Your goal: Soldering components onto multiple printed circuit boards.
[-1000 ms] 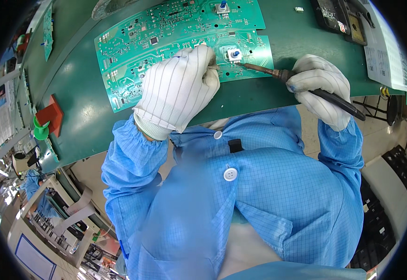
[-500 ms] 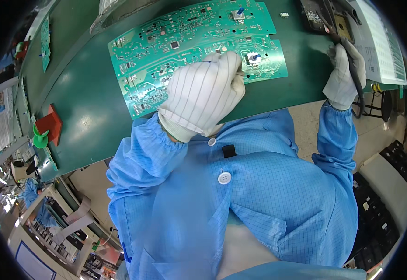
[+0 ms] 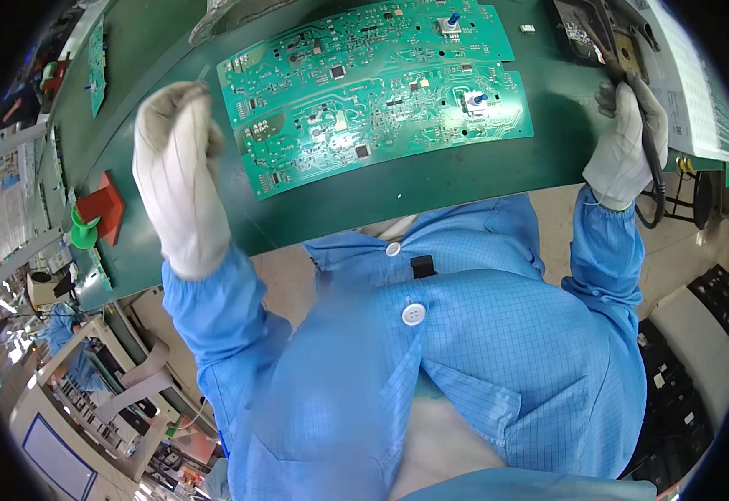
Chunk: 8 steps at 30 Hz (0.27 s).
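Note:
A green circuit board panel (image 3: 398, 138), made of two long curved sections, lies on the green table. Each section carries a blue-shafted rotary part, one farther back (image 3: 450, 25) and one nearer (image 3: 475, 101). My gloved left hand (image 3: 182, 179) is raised beside the panel's left end, fingers pinched together. Whatever they hold, if anything, is too small to make out. At the right, my gloved right hand (image 3: 627, 146) grips a dark soldering iron (image 3: 610, 65), whose black cable hangs past the wrist. The iron points away from me, over a dark tray.
The dark tray (image 3: 571, 33) with small bits stands at the far right, beside printed sheets (image 3: 698, 100). A small white component (image 3: 528, 29) lies behind the panel. At the left are a red block (image 3: 104, 207), a green round holder (image 3: 83, 227) and another board (image 3: 97, 67).
My left hand has left the front of the panel and swung left, uncovering the board. The right hand still holds the soldering iron in nearly the same place. The whole view has shifted slightly.

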Tool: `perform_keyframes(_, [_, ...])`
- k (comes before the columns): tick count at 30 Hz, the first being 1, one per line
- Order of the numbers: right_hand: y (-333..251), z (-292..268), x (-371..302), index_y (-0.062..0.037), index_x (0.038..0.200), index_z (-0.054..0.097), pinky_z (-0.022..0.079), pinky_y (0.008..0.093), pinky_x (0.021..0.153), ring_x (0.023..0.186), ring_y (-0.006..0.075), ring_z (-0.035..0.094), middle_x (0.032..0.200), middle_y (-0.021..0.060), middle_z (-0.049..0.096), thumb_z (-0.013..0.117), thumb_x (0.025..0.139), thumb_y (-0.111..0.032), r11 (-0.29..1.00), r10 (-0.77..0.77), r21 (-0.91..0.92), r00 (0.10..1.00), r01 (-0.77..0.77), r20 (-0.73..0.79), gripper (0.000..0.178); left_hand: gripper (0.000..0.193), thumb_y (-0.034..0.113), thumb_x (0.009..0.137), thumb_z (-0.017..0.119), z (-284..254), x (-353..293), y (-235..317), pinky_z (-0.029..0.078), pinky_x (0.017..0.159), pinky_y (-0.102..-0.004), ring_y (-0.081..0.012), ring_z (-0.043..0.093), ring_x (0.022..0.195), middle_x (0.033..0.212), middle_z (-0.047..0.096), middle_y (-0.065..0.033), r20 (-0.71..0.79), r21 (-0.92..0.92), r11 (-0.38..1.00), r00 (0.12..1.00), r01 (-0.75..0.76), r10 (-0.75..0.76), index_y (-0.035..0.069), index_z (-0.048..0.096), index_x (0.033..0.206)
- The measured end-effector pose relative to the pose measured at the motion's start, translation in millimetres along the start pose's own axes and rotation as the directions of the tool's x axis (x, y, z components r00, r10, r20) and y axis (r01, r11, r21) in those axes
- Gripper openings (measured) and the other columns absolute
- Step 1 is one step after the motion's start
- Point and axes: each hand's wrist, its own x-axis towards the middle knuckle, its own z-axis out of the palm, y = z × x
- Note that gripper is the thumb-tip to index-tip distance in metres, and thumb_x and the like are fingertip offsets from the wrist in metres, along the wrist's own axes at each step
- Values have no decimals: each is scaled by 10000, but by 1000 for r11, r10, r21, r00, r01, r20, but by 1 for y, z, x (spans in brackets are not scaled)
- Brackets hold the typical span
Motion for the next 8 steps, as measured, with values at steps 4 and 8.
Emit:
perform_keyframes(4, [6,20,-8,77,1172,637,588,278,750,835,159,713,981,139,713,622,972,-68,955,40,294,999,-46,27,247,297,235,913,621,2,59,-76,495,698,-285,-149,603,718,850,677,-81,-284,170,983,952,-65,112,-21,689,1048])
perform_keyframes(8, [7,20,-8,29,1189,650,552,249,772,835,140,698,915,119,730,657,954,-92,966,134,208,985,-155,110,265,365,299,880,640,9,75,-105,518,841,-315,-221,696,867,979,739,-142,-271,196,981,962,13,41,25,715,1108])
